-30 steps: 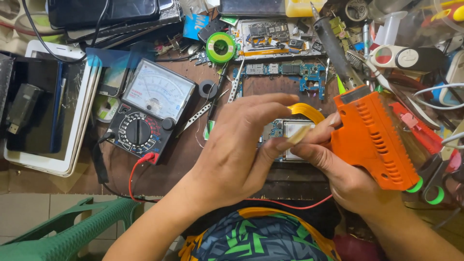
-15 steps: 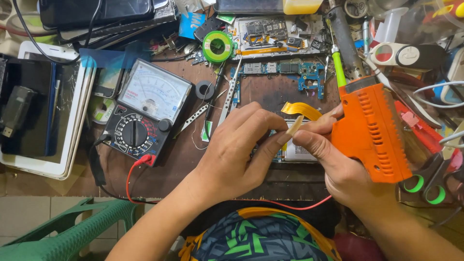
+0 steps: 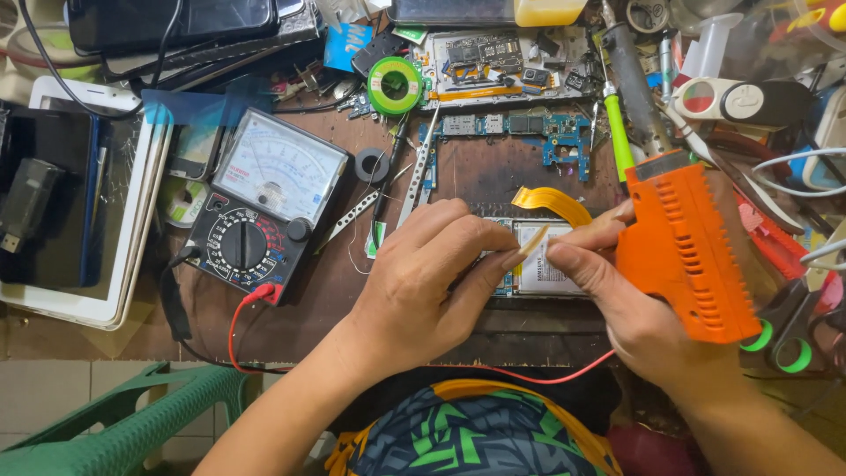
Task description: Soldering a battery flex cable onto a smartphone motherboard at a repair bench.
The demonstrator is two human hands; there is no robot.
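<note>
Cluttered brown surface (image 3: 335, 300) under you, and right at its near-middle lies the opened phone (image 3: 539, 264), silver battery face up, an orange flex ribbon (image 3: 553, 201) curling off its far side. Your left hand (image 3: 423, 282) covers the phone's left half, fingers pressed together and pinching a thin pale pry stick (image 3: 531, 242) whose tip leans over the battery; that grip looks chosen to pin the phone flat while the stick works. Your right hand (image 3: 630, 304) meets it from the other side, thumb and forefinger closing toward the same stick, while the remaining fingers wrap the grip of an orange heat gun (image 3: 683, 247) — I judge it's held ready rather than set down, since there's hardly a bare spot to park it.

Moving outward: a bare circuit board (image 3: 520, 132) sits just beyond the phone, tweezers (image 3: 421, 172) and a green solder spool (image 3: 394, 85) toward the far edge. Over on the left, an analog multimeter (image 3: 264, 203) with its red lead (image 3: 242, 317) trailing along the near edge, then a white tablet (image 3: 79, 211) at the left edge. Scissors with green-ringed handles (image 3: 780, 339) crowd the right edge. Open room is slim: only the strip between multimeter and your left wrist.
</note>
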